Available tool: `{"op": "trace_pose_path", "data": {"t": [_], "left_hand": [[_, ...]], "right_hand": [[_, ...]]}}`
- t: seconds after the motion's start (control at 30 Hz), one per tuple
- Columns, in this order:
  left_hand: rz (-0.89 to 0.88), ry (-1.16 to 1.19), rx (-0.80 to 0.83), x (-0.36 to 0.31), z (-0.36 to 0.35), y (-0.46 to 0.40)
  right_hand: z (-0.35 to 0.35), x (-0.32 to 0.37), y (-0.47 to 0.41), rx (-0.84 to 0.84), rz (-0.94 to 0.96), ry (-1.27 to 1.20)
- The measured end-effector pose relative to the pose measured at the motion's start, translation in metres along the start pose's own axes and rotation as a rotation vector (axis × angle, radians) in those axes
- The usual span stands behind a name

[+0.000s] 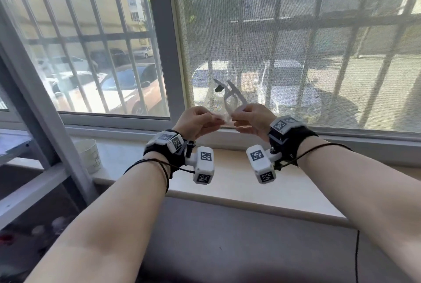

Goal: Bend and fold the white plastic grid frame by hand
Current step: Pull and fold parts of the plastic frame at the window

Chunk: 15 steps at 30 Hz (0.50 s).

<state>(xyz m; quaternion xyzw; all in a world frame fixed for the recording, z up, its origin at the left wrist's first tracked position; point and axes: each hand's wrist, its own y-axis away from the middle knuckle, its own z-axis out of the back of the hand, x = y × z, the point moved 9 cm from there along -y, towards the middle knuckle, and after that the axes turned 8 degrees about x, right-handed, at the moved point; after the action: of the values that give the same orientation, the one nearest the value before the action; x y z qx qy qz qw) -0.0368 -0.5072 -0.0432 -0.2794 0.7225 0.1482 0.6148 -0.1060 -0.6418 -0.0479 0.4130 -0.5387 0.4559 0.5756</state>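
The small white plastic grid frame (230, 97) is held in mid-air between both hands, its long axis rising up and away from the fingers. Left hand (196, 121) fingers are curled, pinching the lower edge; right hand (252, 118) fingers are curled on the adjoining strut. Both hands are equally near, so the fold line is judged to lie between them.

Daylit barred window (296, 20) above pale sill (239, 182), paper cup (88, 155) at left.

We can read no words or numbers, only black-and-white square code markers on the white wrist blocks (203, 165), and a blurred, illegible print on the paper cup (89, 154).
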Motion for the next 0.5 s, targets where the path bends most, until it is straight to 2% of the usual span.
{"op": "trace_pose_path", "data": {"t": [0.33,0.5], "left_hand": [[0.068,-0.085,-0.051,0.006,0.027,0.005],[0.131,-0.136,-0.061,0.009,0.033,0.009]], "right_hand": [[0.023,0.000,0.002,-0.121,-0.004,0.024],[0.038,0.005,0.008,-0.222,0.024,0.118]]}}
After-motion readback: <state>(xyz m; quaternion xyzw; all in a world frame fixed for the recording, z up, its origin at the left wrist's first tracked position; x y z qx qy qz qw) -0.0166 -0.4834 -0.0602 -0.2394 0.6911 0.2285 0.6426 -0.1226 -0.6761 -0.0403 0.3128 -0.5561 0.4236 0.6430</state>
